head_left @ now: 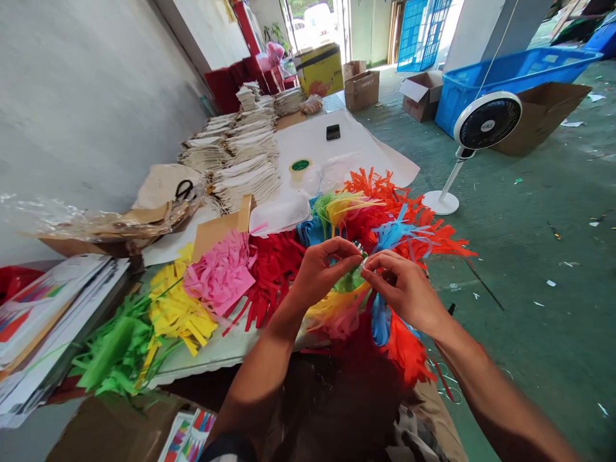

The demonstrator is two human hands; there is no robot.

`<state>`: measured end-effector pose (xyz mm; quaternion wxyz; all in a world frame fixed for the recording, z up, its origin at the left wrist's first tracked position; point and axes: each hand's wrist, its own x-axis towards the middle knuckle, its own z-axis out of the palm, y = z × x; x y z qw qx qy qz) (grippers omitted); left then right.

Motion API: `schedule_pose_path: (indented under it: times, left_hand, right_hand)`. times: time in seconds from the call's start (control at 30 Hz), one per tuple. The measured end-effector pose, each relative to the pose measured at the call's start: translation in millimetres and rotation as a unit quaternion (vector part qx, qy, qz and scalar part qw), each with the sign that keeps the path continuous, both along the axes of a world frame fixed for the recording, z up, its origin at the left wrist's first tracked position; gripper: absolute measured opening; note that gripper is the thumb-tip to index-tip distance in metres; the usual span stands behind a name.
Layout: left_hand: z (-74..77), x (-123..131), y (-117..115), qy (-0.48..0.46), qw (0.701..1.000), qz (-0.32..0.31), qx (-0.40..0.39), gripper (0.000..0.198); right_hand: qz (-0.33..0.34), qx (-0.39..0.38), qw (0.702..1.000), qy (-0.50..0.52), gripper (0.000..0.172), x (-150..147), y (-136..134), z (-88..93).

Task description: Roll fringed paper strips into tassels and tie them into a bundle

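Note:
My left hand [323,268] and my right hand [404,287] meet fingertip to fingertip over a bundle of fringed paper strips [385,237] in orange, red, blue, yellow and green. Both hands pinch the gathered middle of that bundle, where a small shiny piece shows between the fingers; I cannot make out what it is. The bundle hangs over the near table edge and down toward my lap. On the table to the left lie separate heaps of cut fringe: red [272,273], pink [221,273], yellow [176,308] and green [115,350].
The white table [312,138] carries stacks of cream paper items [243,160], a green tape roll [300,166], a black device [333,132], scissors [184,189] and printed sheets [43,321]. A standing fan [474,138], blue crates [510,74] and cardboard boxes [362,88] stand on the green floor.

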<state>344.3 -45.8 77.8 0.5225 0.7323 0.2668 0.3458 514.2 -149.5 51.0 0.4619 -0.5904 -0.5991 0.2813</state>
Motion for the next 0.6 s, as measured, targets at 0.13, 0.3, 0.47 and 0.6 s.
schedule_pose_path:
  times: [0.13, 0.3, 0.47, 0.6]
  left_hand:
    - [0.5, -0.1, -1.6, 0.015, 1.000, -0.021, 0.010, 0.025]
    - [-0.4, 0.5, -4.1, 0.005, 0.999, -0.032, -0.030, 0.030]
    - [-1.7, 1.7, -3.9, 0.017, 0.999, -0.034, -0.026, 0.028]
    - [-0.6, 2.4, -5.8, 0.022, 0.999, -0.023, 0.028, 0.024]
  right_hand:
    - [0.001, -0.005, 1.000, -0.010, 0.028, 2.2, 0.5, 0.9]
    - [-0.008, -0.002, 1.000, -0.004, 0.031, 3.3, -0.3, 3.7]
    - [-0.016, 0.000, 1.000, 0.000, 0.033, 4.8, -2.2, 6.2]
    - [-0.015, -0.010, 1.000, 0.004, 0.034, 5.3, -3.6, 6.3]
